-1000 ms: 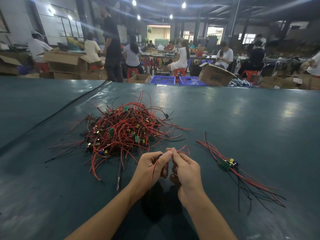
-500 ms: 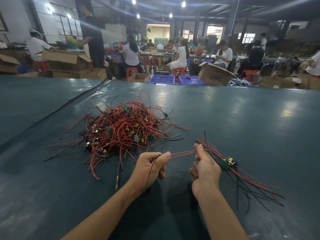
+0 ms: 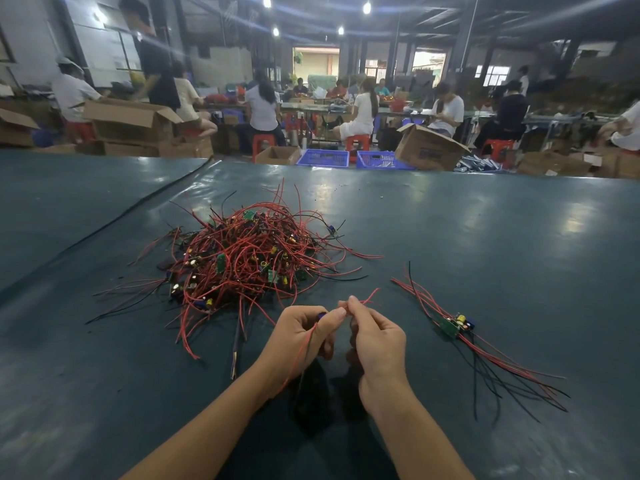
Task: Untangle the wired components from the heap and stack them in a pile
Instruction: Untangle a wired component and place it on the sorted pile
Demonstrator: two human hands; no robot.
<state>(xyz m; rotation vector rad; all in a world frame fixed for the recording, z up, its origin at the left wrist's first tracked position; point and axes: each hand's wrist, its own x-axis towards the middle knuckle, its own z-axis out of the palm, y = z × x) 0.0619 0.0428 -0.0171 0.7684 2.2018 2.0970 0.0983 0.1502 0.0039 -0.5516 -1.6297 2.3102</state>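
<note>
A tangled heap (image 3: 242, 261) of red and black wires with small green circuit boards lies on the dark green table, ahead and to the left. My left hand (image 3: 301, 336) holds one wired component; a red wire (image 3: 298, 358) hangs from it down past my wrist. My right hand (image 3: 375, 336) pinches that component's red wire end (image 3: 369, 296) right beside my left fingertips. On the right lies the sorted pile (image 3: 457, 325), green boards with red and black wires laid out straight.
A seam or cable (image 3: 114, 220) runs diagonally across the table (image 3: 485, 244) at left. A loose dark lead (image 3: 236, 351) lies in front of the heap. Beyond the far edge are cardboard boxes (image 3: 426, 147), blue crates (image 3: 323, 157) and seated people.
Half a second ago my right hand was out to the right, pulling the red wire straight toward the pile. It has come back to meet my left hand, the wire end again pinched between them.
</note>
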